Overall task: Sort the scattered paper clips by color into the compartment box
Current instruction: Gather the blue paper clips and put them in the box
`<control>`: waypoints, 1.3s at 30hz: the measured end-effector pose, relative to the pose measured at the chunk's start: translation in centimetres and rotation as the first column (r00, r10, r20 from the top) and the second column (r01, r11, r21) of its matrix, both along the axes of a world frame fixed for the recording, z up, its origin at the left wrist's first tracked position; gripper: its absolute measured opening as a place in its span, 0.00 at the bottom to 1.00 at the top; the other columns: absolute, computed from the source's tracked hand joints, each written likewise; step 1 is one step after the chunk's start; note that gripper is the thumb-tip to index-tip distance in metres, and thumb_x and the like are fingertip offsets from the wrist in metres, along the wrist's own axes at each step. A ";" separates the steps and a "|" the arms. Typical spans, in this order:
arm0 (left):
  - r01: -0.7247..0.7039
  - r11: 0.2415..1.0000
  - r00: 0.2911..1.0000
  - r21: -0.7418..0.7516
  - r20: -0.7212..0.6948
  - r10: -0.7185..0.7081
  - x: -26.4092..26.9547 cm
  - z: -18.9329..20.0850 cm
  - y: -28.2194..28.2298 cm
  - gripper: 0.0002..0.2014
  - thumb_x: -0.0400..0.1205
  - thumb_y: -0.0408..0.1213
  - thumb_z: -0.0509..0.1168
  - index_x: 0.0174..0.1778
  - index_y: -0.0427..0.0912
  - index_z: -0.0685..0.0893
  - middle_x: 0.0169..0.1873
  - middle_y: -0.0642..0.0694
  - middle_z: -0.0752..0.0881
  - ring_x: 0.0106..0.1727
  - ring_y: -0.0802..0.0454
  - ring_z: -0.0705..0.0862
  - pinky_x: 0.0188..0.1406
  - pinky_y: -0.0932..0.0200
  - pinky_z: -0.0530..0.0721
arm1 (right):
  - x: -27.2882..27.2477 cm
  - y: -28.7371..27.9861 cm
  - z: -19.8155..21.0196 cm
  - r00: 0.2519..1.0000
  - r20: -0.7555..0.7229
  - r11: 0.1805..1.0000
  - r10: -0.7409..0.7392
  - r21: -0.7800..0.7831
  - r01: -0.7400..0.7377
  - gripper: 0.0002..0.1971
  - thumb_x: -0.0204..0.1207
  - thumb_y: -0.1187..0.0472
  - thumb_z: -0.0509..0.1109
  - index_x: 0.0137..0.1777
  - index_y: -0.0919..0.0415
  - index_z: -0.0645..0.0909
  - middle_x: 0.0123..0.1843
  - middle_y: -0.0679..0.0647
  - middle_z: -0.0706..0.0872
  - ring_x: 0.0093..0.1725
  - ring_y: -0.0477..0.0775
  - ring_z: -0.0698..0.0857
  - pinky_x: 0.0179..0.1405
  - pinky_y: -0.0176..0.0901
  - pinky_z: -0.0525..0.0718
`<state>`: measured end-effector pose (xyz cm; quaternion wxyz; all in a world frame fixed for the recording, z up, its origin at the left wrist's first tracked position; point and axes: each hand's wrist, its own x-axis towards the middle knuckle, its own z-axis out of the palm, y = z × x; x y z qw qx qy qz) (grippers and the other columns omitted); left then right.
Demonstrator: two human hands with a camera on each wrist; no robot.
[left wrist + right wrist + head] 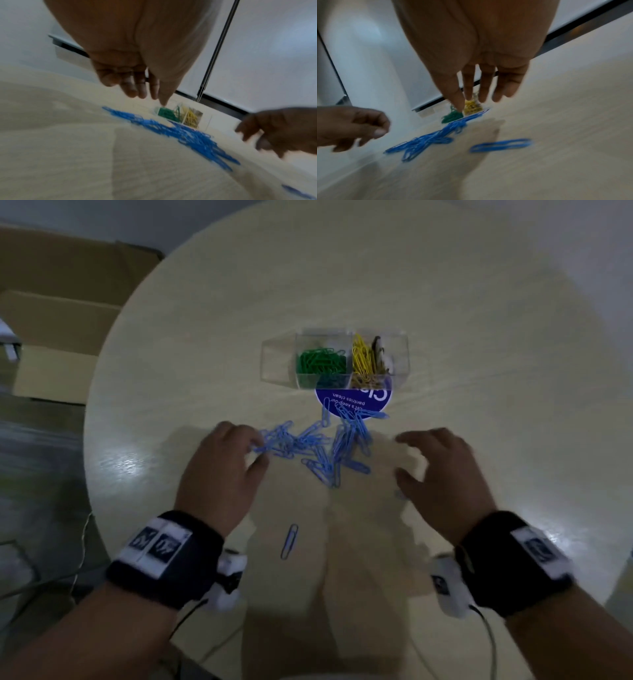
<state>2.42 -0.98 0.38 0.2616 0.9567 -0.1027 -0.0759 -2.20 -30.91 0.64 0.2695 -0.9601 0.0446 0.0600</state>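
A clear compartment box (pixel 279 361) stands mid-table; it holds green clips (pixel 320 361), yellow clips (pixel 363 359) and darker clips (pixel 378 350). A tangle of blue paper clips (pixel 318 446) lies in front of it, seen blurred in the wrist views as the blue tangle (pixel 185 134) (pixel 428 139). My left hand (pixel 222 470) has loosely curled fingers (pixel 132 86) touching the tangle's left end; no grip shows. My right hand (pixel 435 470) hovers right of the tangle with fingers (pixel 481 81) spread and nothing in them. One blue clip (pixel 289 541) lies alone nearer to me.
A round blue sticker (pixel 354 402) lies under the box's front edge. Another loose blue clip (pixel 501 145) lies below my right hand. Cardboard boxes (pixel 61 344) stand off the round table's (pixel 205 337) left side. Cables hang at its near edge.
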 end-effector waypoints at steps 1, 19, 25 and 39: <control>-0.019 0.999 0.999 0.042 -0.032 0.020 -0.7 0.7 0.7 0.09 0.75 0.47 0.72 0.41 0.51 0.78 0.38 0.52 0.78 0.40 0.49 0.81 0.42 0.51 0.80 | -1.2 -1.0 0.2 0.997 -0.067 0.999 -0.023 -0.038 0.020 0.25 0.61 0.59 0.80 0.60 0.55 0.82 0.53 0.58 0.82 0.51 0.65 0.82 0.56 0.53 0.79; -0.103 0.947 0.994 0.303 0.063 0.088 2.9 -2.6 1.9 0.24 0.79 0.57 0.55 0.61 0.44 0.81 0.52 0.36 0.79 0.51 0.31 0.79 0.52 0.40 0.80 | 6.5 1.9 -2.1 0.999 -0.004 0.998 -0.035 -0.059 0.034 0.19 0.77 0.52 0.67 0.66 0.56 0.80 0.60 0.60 0.82 0.57 0.65 0.80 0.59 0.54 0.75; 0.023 0.999 1.000 0.041 -0.007 -0.023 1.5 -2.3 -2.6 0.19 0.81 0.49 0.57 0.59 0.40 0.83 0.49 0.38 0.79 0.47 0.34 0.82 0.54 0.41 0.82 | 5.6 4.1 -2.0 0.986 -0.014 0.981 0.166 -0.103 -0.167 0.18 0.74 0.51 0.61 0.59 0.56 0.83 0.54 0.60 0.85 0.53 0.66 0.82 0.55 0.53 0.78; -0.170 0.954 0.979 -0.246 -0.149 0.136 8.9 -1.6 -4.9 0.21 0.87 0.43 0.59 0.77 0.52 0.74 0.63 0.51 0.86 0.62 0.57 0.85 0.56 0.73 0.73 | 7.7 3.1 -0.5 0.955 -0.081 0.901 -0.285 0.318 0.296 0.23 0.86 0.52 0.58 0.80 0.48 0.63 0.79 0.50 0.72 0.73 0.52 0.74 0.63 0.40 0.73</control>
